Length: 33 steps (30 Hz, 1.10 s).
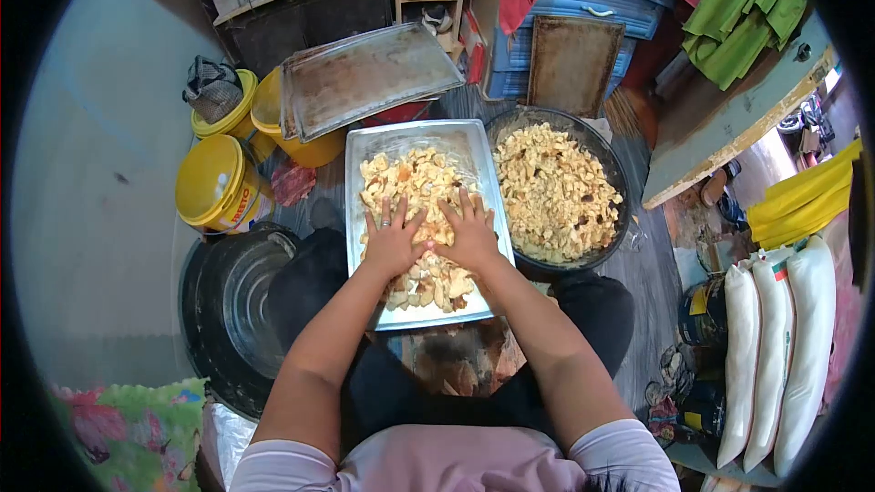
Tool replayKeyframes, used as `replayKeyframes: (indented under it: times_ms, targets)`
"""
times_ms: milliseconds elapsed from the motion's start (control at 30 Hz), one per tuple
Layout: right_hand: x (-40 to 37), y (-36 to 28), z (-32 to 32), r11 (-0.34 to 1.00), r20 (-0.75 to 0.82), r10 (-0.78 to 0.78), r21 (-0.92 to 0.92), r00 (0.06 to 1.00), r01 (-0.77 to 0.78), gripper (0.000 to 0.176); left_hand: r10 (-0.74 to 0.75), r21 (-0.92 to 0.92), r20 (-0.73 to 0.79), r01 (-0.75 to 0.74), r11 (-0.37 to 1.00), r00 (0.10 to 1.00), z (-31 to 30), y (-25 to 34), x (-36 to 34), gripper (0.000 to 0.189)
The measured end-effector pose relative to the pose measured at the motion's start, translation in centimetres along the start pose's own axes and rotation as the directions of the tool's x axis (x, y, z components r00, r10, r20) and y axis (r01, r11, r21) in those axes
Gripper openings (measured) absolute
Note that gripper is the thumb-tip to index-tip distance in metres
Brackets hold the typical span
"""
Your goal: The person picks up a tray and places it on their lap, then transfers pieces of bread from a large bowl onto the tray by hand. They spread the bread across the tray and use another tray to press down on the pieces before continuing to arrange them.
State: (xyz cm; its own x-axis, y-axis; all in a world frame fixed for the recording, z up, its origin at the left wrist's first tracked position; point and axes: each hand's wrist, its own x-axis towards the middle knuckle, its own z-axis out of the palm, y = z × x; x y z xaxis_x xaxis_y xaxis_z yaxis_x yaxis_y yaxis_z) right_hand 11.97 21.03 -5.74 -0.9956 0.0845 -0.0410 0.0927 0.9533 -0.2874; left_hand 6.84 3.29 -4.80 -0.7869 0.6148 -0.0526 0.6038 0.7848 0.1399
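A pale rectangular metal tray point(365, 138) lies between my legs, part filled with pale yellow-brown broken pieces point(436, 287) that look like torn bread or cake. My left hand point(395, 241) rests palm down on the pieces, its fingers spread toward the far end. Beside it, my right hand point(469, 235) lies flat on the same pieces, fingers apart, near the tray's right side. The thumbs point toward each other. To the right stands a round dark basin point(622, 184) heaped with similar chunks point(556, 191); neither hand touches it.
Stacked baking sheets point(374, 73) sit past the tray, by yellow buckets point(208, 184). An empty black tub point(237, 301) is at my left. Another baking sheet point(572, 64) leans on blue drawers point(597, 9). White filled sacks point(775, 346) stand at the right, near a wooden board edge point(738, 128).
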Motion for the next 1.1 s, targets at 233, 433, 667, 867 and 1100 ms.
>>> replayKeyframes:
  times_ms: [233,433,667,867,1100]
  targets:
    - [6.1,0.9,-1.1,0.999,-0.073,-0.05,0.005,0.996,0.051,0.083,0.005,-0.065,-0.038,-0.008,0.998,0.999,-0.1,-3.2,5.5,0.079]
    - [10.4,1.8,-0.9,0.998,-0.199,0.016,0.064,0.98,-0.003,0.068,0.068,-0.088,-0.141,-0.08,0.993,0.988,-0.8,-6.6,8.9,0.072]
    - [13.9,3.6,-2.3,0.985,-0.25,0.042,0.17,0.967,0.001,0.058,0.035,-0.194,-0.135,-0.062,0.979,0.99,-1.1,-8.9,10.8,0.071]
    - [12.1,5.3,-0.2,0.95,-0.341,-0.059,0.27,0.938,0.158,0.06,0.088,-0.14,-0.288,-0.133,0.981,0.954,0.9,-8.1,9.3,0.066]
    - [7.6,4.5,1.1,0.968,-0.369,-0.105,0.176,0.923,0.181,0.06,0.095,-0.132,-0.254,-0.131,0.983,0.963,1.2,-6.6,5.5,0.065]
